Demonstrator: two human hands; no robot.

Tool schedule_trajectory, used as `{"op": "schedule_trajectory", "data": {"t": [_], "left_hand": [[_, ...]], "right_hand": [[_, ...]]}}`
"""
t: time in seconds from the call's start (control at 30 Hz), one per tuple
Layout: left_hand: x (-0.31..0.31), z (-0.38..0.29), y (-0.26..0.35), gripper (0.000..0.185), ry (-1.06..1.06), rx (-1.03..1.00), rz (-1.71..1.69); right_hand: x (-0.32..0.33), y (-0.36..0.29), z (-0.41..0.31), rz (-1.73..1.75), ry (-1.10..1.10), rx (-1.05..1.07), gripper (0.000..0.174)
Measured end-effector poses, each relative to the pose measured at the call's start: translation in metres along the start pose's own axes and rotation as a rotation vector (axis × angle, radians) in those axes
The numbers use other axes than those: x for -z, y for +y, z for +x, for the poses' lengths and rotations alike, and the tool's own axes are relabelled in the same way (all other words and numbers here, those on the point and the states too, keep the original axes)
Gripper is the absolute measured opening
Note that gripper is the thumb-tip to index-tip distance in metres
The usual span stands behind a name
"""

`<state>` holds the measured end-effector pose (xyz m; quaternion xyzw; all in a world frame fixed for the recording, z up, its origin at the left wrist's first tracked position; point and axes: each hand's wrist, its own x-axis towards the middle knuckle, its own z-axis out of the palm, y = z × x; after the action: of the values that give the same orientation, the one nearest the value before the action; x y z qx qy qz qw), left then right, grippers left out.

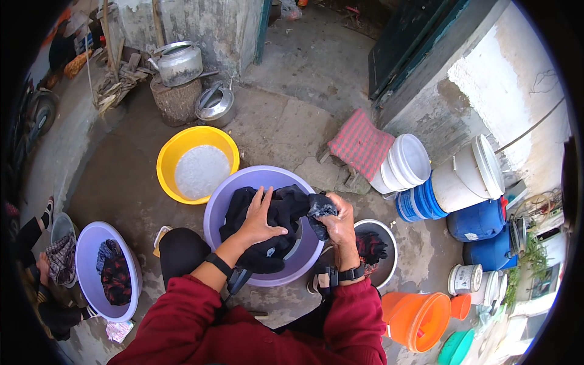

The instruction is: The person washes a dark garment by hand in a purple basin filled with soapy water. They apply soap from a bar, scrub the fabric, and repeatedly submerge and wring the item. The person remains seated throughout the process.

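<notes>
A purple plastic basin (214, 219) stands before me with dark wet clothing (255, 253) heaped in it. My right hand (340, 219) grips a bunched, soapy end of the dark cloth above the basin's right side. Over the middle of the heap, my left hand (259, 221) is spread with its fingers apart, holding nothing; whether it touches the cloth is hard to tell. A yellow basin (164, 159) with sudsy water stands beyond, to the left. Beside my right wrist is a metal-looking basin (393, 246) with dark and red cloth in it.
Another purple basin (84, 264) with clothes stands left, near a person's feet and hand (43, 269). Kettles (180, 64) stand at the back left. A cloth-covered stool (360, 141), white buckets (461, 178), blue drums (477, 223) and an orange bucket (401, 315) line the right.
</notes>
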<state>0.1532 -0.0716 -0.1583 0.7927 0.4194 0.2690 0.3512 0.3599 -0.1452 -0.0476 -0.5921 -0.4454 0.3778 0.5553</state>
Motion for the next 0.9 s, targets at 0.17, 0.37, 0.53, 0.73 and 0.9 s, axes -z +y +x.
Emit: {"op": "schedule_trajectory", "data": {"t": [0.17,0.37,0.53,0.73,0.9], "left_hand": [[-0.009,0.002,0.002,0.043,-0.316,0.207,-0.525],[0.02,0.012,0.027,0.038,-0.062,0.622,-0.882],[0.031,0.007,0.035,0.041,-0.053,0.694,-1.34],[-0.013,-0.017,0.032,0.028,0.043,0.612,-1.216],[-0.006,-0.013,0.026,0.038,0.072,0.718,-1.133]], "right_hand": [[0.022,0.008,0.003,0.61,0.214,-0.125,0.03],[0.009,0.039,0.006,-0.642,0.189,0.304,0.041],[-0.089,0.059,-0.034,-0.403,-0.003,0.455,0.039],[-0.089,0.111,0.011,-0.338,0.372,0.164,0.024],[-0.101,0.088,-0.009,-0.187,0.228,0.05,0.037]]}}
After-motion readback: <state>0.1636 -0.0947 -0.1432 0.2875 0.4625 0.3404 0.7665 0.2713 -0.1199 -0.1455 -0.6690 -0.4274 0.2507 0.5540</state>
